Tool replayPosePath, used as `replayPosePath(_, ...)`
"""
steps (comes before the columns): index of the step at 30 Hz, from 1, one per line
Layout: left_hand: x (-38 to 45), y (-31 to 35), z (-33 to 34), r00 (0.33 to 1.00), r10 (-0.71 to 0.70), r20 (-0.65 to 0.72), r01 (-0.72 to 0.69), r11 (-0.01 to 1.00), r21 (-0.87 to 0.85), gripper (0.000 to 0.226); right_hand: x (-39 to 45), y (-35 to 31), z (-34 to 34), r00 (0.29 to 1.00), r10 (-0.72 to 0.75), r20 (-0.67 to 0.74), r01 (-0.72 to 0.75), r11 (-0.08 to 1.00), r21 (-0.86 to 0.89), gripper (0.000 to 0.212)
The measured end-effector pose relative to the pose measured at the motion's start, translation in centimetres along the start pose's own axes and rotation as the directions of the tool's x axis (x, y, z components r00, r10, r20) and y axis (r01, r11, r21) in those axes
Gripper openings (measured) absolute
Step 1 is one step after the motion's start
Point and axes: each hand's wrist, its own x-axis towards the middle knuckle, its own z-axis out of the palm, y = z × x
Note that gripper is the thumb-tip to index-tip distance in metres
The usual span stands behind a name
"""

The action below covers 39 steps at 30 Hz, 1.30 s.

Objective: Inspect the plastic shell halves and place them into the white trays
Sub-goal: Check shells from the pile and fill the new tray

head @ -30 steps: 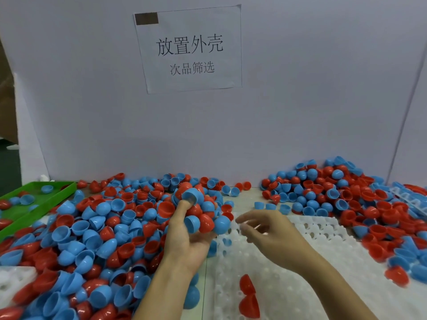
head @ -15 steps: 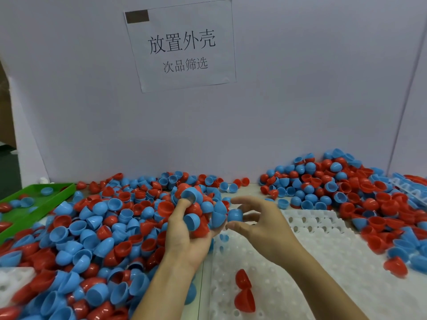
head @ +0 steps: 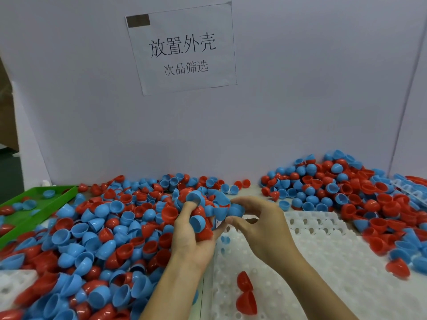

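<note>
Several shell halves (head: 200, 224) cupped in left hand (head: 193, 236) | right hand (head: 256, 224) pinches, seemingly, one blue half (head: 232, 211) from that handful | white tray (head: 323, 262) directly beneath, right hand nearer.

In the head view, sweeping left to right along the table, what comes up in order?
Green tray → left pile of shell halves → left hand holding a handful of shells → right hand pinching a blue shell → white tray → right pile of shell halves.
</note>
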Motion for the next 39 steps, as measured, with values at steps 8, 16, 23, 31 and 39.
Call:
replayPosePath(8, 0.3, -0.3, 0.3, 0.988, 0.073, -0.135, -0.064, 0.996, 0.069, 0.040, -0.5, -0.2, 0.2, 0.970, -0.116, 0.215, 0.139, 0.986, -0.096, 0.031)
replayPosePath(16, 0.2, -0.3, 0.3, 0.988, 0.061, -0.140, -0.044, 0.992, 0.116, 0.044, -0.5, -0.2, 0.6, 0.968, -0.124, 0.217, 0.154, 0.980, -0.128, 0.044)
replayPosePath(23, 0.6, -0.1, -0.1, 0.995, 0.046, -0.090, -0.036, 0.993, 0.115, 0.026, -0.2, -0.1, -0.3, 0.981, -0.119, 0.153, 0.140, 0.981, -0.134, 0.019)
replayPosePath(31, 1.3, 0.5, -0.8, 0.989, 0.079, -0.123, -0.072, 0.995, 0.063, 0.006, 1.9, 2.9, -4.1, 0.986, 0.124, -0.112, -0.146, 0.966, -0.213, 0.016)
replayPosePath(39, 1.3, 0.4, -0.8, 0.993, 0.073, -0.092, -0.066, 0.995, 0.078, 0.011, 7.3, 2.1, -0.5, 0.981, 0.165, 0.097, -0.086, 0.833, -0.547, 0.021)
